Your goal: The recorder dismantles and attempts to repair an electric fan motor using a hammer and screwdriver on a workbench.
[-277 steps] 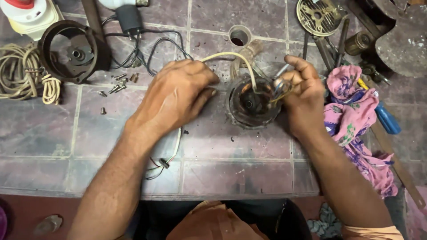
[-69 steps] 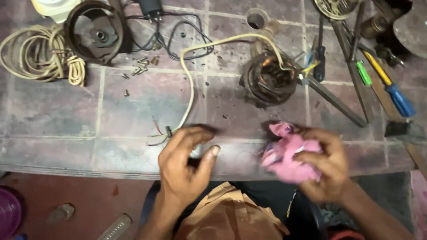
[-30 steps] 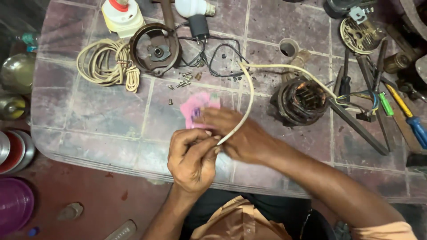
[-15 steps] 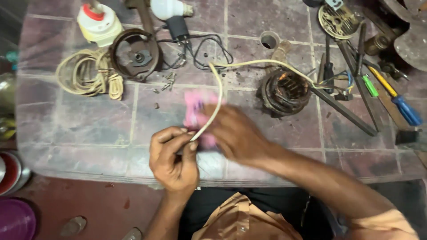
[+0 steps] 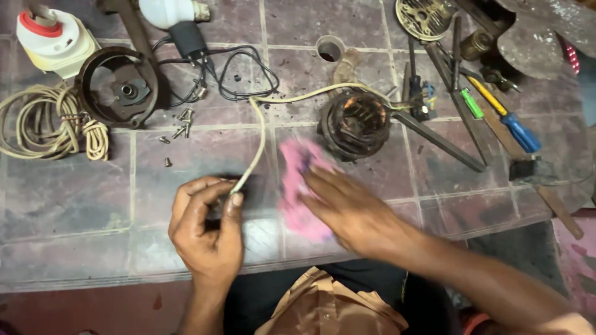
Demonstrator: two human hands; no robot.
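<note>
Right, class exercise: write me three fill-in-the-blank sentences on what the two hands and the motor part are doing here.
1. The left hand pinches the end of a cream ____.
2. The right hand presses a ____ cloth on the tiled table.
3. The cable runs up to the dark round ____.

Missing words: cable; pink; motor

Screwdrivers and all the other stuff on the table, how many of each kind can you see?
Screwdrivers with coloured handles: 2 (blue, green)
Round motor parts: 2 (wound core, empty housing)
Cream cables: 2 (coiled bundle, cable in the left hand)
Pink cloths: 1, under the right hand
Total: 7
</note>
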